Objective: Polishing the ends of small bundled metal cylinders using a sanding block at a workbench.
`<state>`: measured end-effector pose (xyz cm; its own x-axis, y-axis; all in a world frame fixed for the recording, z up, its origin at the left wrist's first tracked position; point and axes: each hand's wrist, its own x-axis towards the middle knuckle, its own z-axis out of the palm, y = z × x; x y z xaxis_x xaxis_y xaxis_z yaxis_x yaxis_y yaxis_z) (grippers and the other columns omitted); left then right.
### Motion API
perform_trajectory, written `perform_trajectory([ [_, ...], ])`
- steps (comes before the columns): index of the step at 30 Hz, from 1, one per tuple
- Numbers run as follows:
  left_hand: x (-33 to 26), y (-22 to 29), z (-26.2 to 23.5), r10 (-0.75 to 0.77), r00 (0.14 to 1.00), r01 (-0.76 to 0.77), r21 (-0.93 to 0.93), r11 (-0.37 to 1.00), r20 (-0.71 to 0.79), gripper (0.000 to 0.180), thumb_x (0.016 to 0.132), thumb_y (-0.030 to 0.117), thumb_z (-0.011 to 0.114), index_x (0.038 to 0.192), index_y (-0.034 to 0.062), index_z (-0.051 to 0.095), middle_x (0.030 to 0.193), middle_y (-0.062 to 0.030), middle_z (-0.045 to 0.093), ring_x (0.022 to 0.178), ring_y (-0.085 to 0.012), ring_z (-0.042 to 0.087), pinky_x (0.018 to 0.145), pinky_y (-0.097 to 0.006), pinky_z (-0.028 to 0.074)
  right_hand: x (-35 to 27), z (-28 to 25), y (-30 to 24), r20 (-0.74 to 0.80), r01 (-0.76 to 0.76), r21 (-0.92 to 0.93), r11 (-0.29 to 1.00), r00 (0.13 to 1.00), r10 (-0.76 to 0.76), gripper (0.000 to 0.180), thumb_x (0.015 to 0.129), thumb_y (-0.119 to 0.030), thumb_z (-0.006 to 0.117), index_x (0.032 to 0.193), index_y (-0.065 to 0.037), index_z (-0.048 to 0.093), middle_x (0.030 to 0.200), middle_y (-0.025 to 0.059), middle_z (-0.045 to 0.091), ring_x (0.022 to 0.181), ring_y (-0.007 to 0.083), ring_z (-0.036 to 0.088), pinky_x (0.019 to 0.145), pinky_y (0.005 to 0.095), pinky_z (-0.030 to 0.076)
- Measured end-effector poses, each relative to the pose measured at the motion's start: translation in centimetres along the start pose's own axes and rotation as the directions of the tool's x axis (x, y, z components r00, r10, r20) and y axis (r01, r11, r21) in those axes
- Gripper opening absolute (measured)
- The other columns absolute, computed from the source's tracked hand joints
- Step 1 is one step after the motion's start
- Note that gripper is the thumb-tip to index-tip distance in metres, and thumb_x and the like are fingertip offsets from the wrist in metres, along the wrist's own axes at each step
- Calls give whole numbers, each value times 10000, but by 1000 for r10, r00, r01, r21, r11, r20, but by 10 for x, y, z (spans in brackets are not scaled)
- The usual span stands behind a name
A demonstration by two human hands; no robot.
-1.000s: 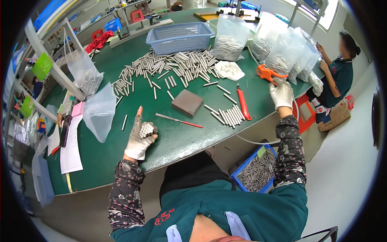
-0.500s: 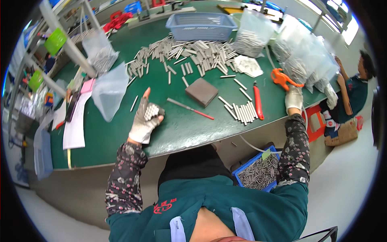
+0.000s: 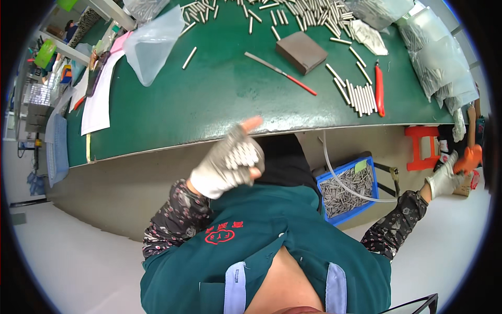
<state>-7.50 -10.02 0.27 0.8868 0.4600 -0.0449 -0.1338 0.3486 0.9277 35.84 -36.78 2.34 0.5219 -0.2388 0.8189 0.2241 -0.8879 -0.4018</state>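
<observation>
My left hand (image 3: pixel 217 167), in a grey-white fingerless-tipped glove, is closed round a bundle of short metal pins (image 3: pixel 243 155), their ends facing up. It is off the table, in front of my body, with the thumb stretched out. Far out to the right, my gloved right hand (image 3: pixel 444 177) grips an orange air blow gun (image 3: pixel 468 158), blurred by motion. On the green table (image 3: pixel 209 104) lie a brown block (image 3: pixel 301 51), a red-handled file (image 3: pixel 282 72), red-handled pliers (image 3: pixel 379 91) and a row of pins (image 3: pixel 362 99).
Below the table edge stands a blue bin (image 3: pixel 345 196) of metal pins, crossed by a pale hose (image 3: pixel 334 170). Bagged pins (image 3: pixel 439 57) sit at the right, near a red stool (image 3: pixel 421 148). Loose pins (image 3: pixel 319 13), a plastic bag (image 3: pixel 151 47) and paper (image 3: pixel 99 107) lie farther back.
My left hand has drawn back off the table toward my body with the pins. The right hand has lifted the orange air gun from the table and swung outward right. The view has tilted down.
</observation>
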Motion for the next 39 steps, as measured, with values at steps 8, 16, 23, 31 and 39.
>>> perform_trajectory([
  [8,-13,-108,-10,-366,930,366,-100,925,13,717,752,-26,634,1358,82,267,790,1,500,649,-59,467,582,-194,423,-30,4,62,334,-819,536,202,426,841,301,738,-270,679,774,-41,486,632,53,520,483,178,472,447,336,405],
  [16,-20,-139,-30,-415,908,410,-74,909,-62,663,745,1,654,1309,57,311,782,-22,500,657,-74,473,571,-208,440,-96,-16,114,135,-903,66,425,430,892,358,716,-307,694,879,-9,579,744,71,572,563,199,537,502,353,438],
  [23,-12,-146,-32,-275,949,312,329,891,-155,616,700,-61,603,1259,60,376,801,-2,462,717,-72,449,665,-207,419,-71,-36,117,847,-856,437,274,495,195,357,845,-184,570,1167,-52,488,700,-5,478,614,95,449,541,235,377],
  [31,-11,-162,-34,-369,917,392,175,903,-148,403,715,-118,531,1076,41,446,926,-50,507,820,-108,517,747,-247,498,-87,-119,-69,733,-149,644,750,-163,-661,406,689,-200,663,1049,-36,572,826,90,569,735,218,566,600,320,454],
  [39,-10,-148,-29,-272,951,309,456,834,-145,350,703,-92,568,1013,36,470,829,-29,506,754,-102,506,689,-230,449,-144,-95,-115,604,91,763,640,-455,-655,290,676,-300,616,854,-76,657,734,148,587,693,316,579,602,403,461],
])
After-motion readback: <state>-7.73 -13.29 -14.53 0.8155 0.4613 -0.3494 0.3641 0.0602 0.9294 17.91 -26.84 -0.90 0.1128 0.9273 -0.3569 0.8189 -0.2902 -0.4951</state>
